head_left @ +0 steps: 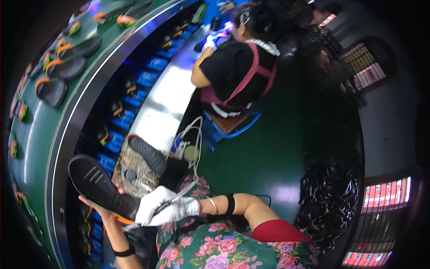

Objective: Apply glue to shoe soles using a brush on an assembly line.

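Observation:
My left hand (101, 210) grips a black shoe sole (101, 186) from below, holding it up with its ridged bottom facing me; an orange edge shows under it. My right hand (163, 206), in a white glove, is shut on a thin brush or tool (134, 225) and rests against the near end of the sole. A second black sole (147, 154) lies on a worn, stained work pad (134, 175) just beyond my hands.
A green conveyor (45, 130) with several black and orange soles curves along the left. A metal workbench (163, 96) runs ahead. Another person in a black shirt and red apron straps sits on a blue stool (228, 123) working ahead. Cables hang off the bench.

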Tool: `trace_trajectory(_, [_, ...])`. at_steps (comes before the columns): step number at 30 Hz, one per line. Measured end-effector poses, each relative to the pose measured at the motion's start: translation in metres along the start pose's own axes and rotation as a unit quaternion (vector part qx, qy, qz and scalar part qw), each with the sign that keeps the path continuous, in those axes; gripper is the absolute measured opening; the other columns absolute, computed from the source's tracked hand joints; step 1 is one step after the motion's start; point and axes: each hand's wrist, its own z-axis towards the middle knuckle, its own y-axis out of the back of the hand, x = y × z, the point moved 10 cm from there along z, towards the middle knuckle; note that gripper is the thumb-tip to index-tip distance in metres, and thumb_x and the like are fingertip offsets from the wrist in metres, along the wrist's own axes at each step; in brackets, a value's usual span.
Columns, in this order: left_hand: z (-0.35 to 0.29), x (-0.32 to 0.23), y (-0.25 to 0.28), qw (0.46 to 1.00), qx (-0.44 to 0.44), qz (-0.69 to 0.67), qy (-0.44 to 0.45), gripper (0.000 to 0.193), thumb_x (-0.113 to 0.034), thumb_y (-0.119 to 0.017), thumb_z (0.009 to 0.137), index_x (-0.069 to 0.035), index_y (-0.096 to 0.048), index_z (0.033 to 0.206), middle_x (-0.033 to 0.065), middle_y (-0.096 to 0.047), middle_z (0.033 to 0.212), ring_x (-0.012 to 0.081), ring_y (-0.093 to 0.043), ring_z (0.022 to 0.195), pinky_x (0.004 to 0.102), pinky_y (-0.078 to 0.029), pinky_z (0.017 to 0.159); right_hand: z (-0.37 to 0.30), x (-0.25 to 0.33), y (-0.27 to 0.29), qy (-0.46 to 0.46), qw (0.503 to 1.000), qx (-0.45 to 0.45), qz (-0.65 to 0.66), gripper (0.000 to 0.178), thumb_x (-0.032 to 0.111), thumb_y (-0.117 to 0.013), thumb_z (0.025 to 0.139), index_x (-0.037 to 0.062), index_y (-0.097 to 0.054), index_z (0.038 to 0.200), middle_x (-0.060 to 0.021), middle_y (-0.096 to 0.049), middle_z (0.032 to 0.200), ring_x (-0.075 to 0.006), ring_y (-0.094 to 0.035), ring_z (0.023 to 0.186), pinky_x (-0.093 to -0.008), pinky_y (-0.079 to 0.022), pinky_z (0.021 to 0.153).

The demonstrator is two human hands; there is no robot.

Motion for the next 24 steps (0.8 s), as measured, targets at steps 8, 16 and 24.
trace_trajectory(8, [-0.011, 0.004, 0.016, 0.998, 0.016, 0.018, 0.065, 0.104, -0.093, -0.03, 0.082, -0.004, -0.054, 0.131, 0.0211, -0.067, 0.092, 0.0348, -0.065, 0.07, 0.0451, -0.056, 0.064, -0.02, 0.007, -0.062, 0.254, 0.944, 0.078, -0.198, 0.014, 0.003, -0.072, 0.085, 0.0061, -0.071, 0.098, -0.0114, -0.074, 0.102, -0.0322, -0.071, 0.095, -0.0406, -0.057, 0.08])
trace_trajectory(16, [-0.038, -0.001, 0.003, 0.986, 0.042, 0.075, 0.144, 0.119, -0.1, -0.022, 0.074, 0.001, -0.057, 0.128, 0.0236, -0.066, 0.084, 0.0366, -0.065, 0.068, 0.0465, -0.057, 0.064, -0.006, 0.029, -0.072, 0.227, 0.943, 0.063, -0.236, 0.016, 0.007, -0.073, 0.078, 0.0117, -0.075, 0.093, -0.0088, -0.073, 0.089, -0.0303, -0.07, 0.08, -0.0402, -0.055, 0.071])
trace_trajectory(24, [-0.071, -0.003, -0.008, 0.967, 0.113, -0.101, 0.206, 0.097, -0.08, -0.037, 0.09, -0.001, -0.048, 0.144, 0.0281, -0.066, 0.119, 0.041, -0.072, 0.094, 0.0535, -0.062, 0.083, -0.005, 0.009, -0.127, 0.094, 0.957, 0.216, -0.17, 0.019, 0.004, -0.075, 0.08, 0.006, -0.077, 0.099, -0.011, -0.076, 0.101, -0.0281, -0.074, 0.091, -0.0376, -0.059, 0.082])
